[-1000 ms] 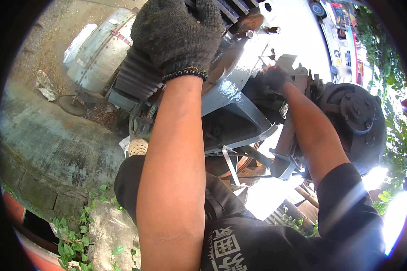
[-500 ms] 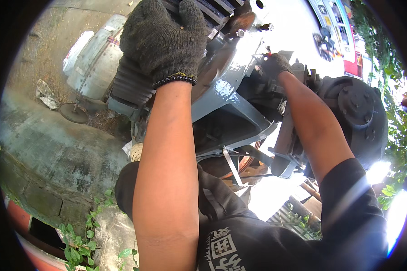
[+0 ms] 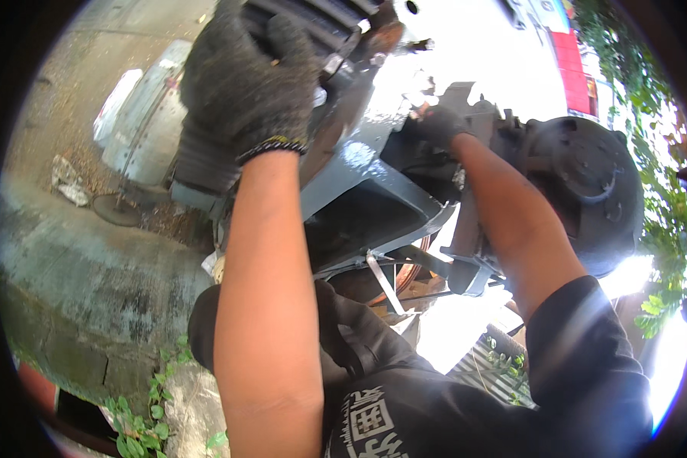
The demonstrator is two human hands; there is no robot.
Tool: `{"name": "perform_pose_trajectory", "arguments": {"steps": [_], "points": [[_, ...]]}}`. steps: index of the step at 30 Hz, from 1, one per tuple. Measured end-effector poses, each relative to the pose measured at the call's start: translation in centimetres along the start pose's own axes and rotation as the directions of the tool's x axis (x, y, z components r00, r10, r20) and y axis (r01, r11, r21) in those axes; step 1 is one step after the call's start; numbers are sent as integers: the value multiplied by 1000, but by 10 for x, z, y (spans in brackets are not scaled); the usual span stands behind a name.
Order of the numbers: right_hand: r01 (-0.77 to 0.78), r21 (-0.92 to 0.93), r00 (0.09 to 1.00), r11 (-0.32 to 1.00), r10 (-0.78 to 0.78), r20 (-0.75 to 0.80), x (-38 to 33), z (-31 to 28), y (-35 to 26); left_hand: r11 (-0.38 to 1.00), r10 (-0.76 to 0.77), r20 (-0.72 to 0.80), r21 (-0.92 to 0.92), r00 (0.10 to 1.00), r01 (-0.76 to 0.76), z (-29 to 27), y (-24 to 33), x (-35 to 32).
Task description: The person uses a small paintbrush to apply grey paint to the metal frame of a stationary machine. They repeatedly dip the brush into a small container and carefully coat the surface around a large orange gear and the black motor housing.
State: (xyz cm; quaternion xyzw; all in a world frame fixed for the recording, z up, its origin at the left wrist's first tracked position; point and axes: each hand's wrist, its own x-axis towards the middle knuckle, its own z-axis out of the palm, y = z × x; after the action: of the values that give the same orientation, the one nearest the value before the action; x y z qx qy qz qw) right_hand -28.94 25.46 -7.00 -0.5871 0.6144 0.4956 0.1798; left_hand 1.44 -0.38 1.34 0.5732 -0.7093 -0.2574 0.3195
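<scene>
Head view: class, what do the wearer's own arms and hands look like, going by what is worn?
The left hand wears a dark grey knitted glove, with a dark beaded bracelet at the wrist. The right hand wears a dark glove too, its texture too blurred to tell. A short black sleeve covers the right upper arm; no left sleeve shows.

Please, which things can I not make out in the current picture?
All in the head view:
- What lies under the left hand: the hand itself hides it.
- Whether the right hand grips something: glare and blur obscure it.
- The far ends of the dark ribs: cut off by the top edge.
- Most of the shoe: the left forearm covers it.
</scene>
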Motion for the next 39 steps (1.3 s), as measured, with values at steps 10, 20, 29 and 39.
{"name": "perform_pose_trajectory", "arguments": {"steps": [10, 20, 29, 39], "points": [[-544, 700, 790, 462, 563, 243, 11, 0, -31, 994, 101, -83, -27, 991, -103, 11, -8, -4], [-524, 647, 818, 554, 539, 201, 8, 40, -48, 994, 31, 6, -100, 999, -30, 15, -5, -15], [-521, 775, 733, 358, 652, 192, 12, 10, -27, 997, 41, 80, -76, 996, -35, -7, 4, -2], [-97, 378, 992, 921, 61, 107, -4, -28, -22, 984, 110, -196, -118, 974, -134, 13, -12, -6]]}}
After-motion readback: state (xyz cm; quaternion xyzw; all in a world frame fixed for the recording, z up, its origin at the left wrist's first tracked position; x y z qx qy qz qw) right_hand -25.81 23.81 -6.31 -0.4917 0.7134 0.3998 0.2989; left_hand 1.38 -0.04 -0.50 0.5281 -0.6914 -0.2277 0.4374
